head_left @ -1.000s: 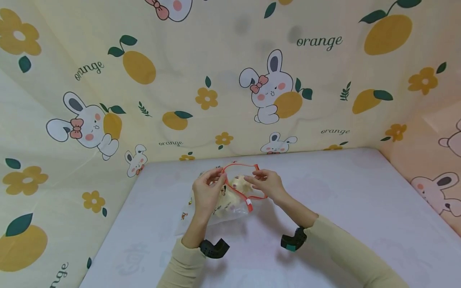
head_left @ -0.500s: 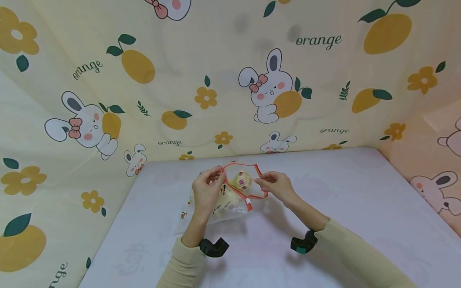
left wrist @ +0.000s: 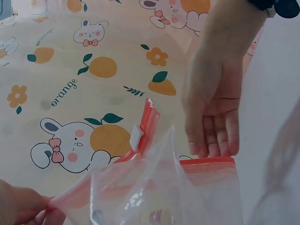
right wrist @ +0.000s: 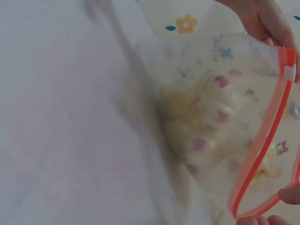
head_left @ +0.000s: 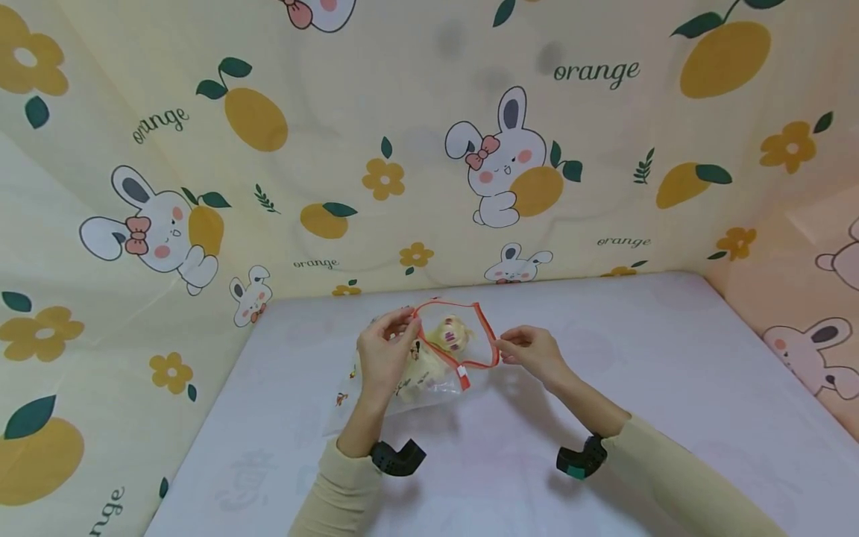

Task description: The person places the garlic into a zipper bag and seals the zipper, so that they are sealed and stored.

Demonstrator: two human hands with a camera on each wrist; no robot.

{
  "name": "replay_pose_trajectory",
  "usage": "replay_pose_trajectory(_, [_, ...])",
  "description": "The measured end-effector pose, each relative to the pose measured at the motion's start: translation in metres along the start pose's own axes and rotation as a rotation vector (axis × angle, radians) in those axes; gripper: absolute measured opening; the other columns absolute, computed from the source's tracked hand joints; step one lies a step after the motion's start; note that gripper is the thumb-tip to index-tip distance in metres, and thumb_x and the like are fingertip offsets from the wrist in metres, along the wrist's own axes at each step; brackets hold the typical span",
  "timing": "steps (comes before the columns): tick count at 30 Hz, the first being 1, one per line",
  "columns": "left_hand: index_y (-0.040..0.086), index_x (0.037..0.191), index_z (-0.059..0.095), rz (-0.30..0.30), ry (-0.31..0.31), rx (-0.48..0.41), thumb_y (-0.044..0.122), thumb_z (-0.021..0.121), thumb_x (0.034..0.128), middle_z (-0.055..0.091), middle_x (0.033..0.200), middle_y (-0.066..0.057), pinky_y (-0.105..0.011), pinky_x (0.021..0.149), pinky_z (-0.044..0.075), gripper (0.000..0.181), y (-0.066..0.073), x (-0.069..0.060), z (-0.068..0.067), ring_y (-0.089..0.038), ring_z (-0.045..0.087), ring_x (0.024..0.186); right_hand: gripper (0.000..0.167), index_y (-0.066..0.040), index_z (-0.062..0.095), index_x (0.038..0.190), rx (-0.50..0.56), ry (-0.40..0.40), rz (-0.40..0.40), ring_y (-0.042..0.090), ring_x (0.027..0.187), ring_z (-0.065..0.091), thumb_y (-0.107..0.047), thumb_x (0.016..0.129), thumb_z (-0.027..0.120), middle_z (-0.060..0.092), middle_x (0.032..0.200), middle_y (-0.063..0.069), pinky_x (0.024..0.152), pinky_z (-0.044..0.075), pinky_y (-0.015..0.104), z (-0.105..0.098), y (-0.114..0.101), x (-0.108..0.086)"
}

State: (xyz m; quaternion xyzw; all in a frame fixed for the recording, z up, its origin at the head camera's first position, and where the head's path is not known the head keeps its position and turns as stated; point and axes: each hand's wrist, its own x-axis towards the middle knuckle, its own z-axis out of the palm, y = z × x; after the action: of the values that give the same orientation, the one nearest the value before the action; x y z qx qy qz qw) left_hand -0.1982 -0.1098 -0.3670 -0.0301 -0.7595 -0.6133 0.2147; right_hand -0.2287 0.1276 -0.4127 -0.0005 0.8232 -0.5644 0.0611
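A clear slider zip bag [head_left: 439, 386] with a red rim and small printed figures rests on the table, its mouth spread wide. My left hand [head_left: 387, 354] pinches the left part of the rim between thumb and fingers. At the opposite side, my right hand [head_left: 537, 353] has its fingertips at the red rim, fingers fairly straight; in the right wrist view a gap shows between thumb [right wrist: 290, 194] and fingers. Inside the bag lie cream-coloured lumpy things with purple patches [right wrist: 199, 143], their kind unclear through the film. A white slider [head_left: 462, 371] sits near the rim's front corner.
The white table [head_left: 637, 388] spreads out around the bag. Behind and at the sides hangs a cream cloth [head_left: 403, 97] printed with rabbits and oranges. A black wrist camera [head_left: 581, 456] is strapped on each wrist.
My right hand has moved right, from over the bag's mouth to the rim's right side. The cream thing in the mouth shows more fully. My left hand has kept its grip.
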Motion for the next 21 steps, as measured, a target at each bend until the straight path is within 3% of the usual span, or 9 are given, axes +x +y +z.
replay_pose_trajectory(6, [0.001, 0.105, 0.072, -0.01, -0.001, 0.01, 0.01, 0.072, 0.0855, 0.071, 0.097, -0.018, -0.008, 0.068, 0.053, 0.022, 0.0, 0.001, 0.0, -0.011, 0.062, 0.08, 0.034, 0.009, 0.061, 0.113, 0.023, -0.018, 0.055, 0.005, 0.072, 0.067, -0.017, 0.092, 0.065, 0.072, 0.095, 0.018, 0.073, 0.06, 0.027, -0.001, 0.01, -0.001])
replay_pose_trajectory(10, [0.002, 0.106, 0.072, -0.026, -0.003, 0.009, 0.01, 0.072, 0.0853, 0.071, 0.097, -0.017, -0.009, 0.069, 0.054, 0.022, -0.002, 0.001, -0.001, -0.011, 0.062, 0.081, 0.035, 0.011, 0.061, 0.113, 0.088, -0.034, 0.081, 0.005, 0.07, 0.067, -0.015, 0.091, 0.065, 0.074, 0.084, 0.009, 0.074, 0.061, 0.03, 0.001, 0.016, 0.0])
replay_pose_trajectory(16, [0.001, 0.105, 0.072, -0.011, -0.001, 0.0, 0.01, 0.072, 0.0853, 0.071, 0.096, -0.019, -0.009, 0.069, 0.054, 0.021, -0.002, 0.001, -0.001, -0.005, 0.061, 0.078, 0.035, 0.015, 0.058, 0.115, 0.176, -0.063, 0.111, 0.006, 0.07, 0.067, -0.011, 0.091, 0.064, 0.072, 0.08, 0.001, 0.074, 0.061, 0.031, 0.005, 0.022, 0.002])
replay_pose_trajectory(21, [0.0, 0.105, 0.072, -0.001, -0.003, -0.006, 0.011, 0.072, 0.0852, 0.071, 0.096, -0.021, -0.01, 0.07, 0.055, 0.022, -0.002, 0.0, -0.001, -0.009, 0.063, 0.08, 0.035, 0.017, 0.058, 0.115, 0.211, -0.078, 0.115, 0.005, 0.068, 0.067, -0.01, 0.092, 0.061, 0.07, 0.076, -0.003, 0.071, 0.061, 0.029, 0.009, 0.024, 0.004])
